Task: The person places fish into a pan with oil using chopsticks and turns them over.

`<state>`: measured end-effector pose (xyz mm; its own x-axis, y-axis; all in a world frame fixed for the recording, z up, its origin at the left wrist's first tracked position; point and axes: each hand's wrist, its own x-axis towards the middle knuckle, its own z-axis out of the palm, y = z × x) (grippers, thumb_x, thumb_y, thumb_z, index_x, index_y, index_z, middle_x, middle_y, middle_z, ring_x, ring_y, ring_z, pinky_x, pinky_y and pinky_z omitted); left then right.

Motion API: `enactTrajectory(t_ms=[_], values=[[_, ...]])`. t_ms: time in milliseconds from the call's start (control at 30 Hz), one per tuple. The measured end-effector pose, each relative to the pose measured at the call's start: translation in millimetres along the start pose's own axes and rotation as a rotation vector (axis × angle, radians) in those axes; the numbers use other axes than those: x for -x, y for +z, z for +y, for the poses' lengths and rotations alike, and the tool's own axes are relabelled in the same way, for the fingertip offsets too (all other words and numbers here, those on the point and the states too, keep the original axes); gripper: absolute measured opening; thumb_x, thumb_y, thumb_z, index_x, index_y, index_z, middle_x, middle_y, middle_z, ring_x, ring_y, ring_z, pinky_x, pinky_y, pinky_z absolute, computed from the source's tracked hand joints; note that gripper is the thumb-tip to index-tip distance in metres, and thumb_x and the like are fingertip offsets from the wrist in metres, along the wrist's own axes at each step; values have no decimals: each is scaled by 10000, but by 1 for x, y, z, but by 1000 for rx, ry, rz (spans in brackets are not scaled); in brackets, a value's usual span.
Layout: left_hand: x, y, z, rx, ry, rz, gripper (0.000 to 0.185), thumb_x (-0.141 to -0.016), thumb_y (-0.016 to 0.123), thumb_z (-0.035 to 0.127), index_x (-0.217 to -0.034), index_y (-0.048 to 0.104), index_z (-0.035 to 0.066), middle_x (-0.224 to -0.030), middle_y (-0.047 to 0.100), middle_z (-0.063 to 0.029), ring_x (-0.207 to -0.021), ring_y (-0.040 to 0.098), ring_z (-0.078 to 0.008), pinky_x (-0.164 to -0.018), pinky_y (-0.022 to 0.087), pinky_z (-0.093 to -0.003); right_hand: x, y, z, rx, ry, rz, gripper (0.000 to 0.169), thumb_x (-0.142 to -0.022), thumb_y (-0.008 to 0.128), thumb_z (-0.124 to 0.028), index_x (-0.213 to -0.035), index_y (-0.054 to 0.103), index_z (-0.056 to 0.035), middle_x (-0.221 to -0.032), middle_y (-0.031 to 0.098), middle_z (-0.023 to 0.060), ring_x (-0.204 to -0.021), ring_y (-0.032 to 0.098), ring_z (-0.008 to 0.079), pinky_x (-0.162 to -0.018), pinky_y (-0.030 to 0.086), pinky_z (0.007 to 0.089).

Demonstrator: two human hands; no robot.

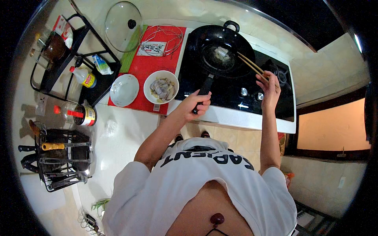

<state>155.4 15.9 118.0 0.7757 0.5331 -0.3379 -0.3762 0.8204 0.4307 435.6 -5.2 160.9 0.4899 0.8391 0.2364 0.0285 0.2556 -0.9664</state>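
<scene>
My left hand grips the black handle of a dark wok on the gas cooktop. A pale piece of food lies in oil at the bottom of the wok. Between the fingers of my right hand is a pair of wooden chopsticks, their tips over the wok's right side and apart from the food. To the left of the wok handle stands a white bowl holding several greyish raw pieces, perhaps fish. Beside it is a second white bowl or dish.
Under the bowls lies a red mat, with a wire rack farther back. A glass lid leans on the wall. Bottles stand on a black shelf; a utensil rack with knives is at left. Cooktop knobs sit near my right hand.
</scene>
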Motion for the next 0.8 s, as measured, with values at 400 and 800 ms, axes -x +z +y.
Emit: enactTrajectory(t_ms=[400,800], values=[[-1,3,-13,89,35,-13,196,-885,547,138,-1068,491,93,-679,417,31,-441,342,-27,-335,260,-182,-19,-3,-9,-86,-21,-56,359,-957,447,-316,-1082,558,1,-1025,579,121,-946,632,250,-753,532,297],[-7,6,-18,42,42,34,211,-881,555,117,-1051,430,125,-686,440,14,-466,374,-43,-382,294,-200,-36,10,-11,-11,-34,-81,353,-960,441,-307,-1063,568,7,-999,591,110,-912,639,222,-742,527,284]])
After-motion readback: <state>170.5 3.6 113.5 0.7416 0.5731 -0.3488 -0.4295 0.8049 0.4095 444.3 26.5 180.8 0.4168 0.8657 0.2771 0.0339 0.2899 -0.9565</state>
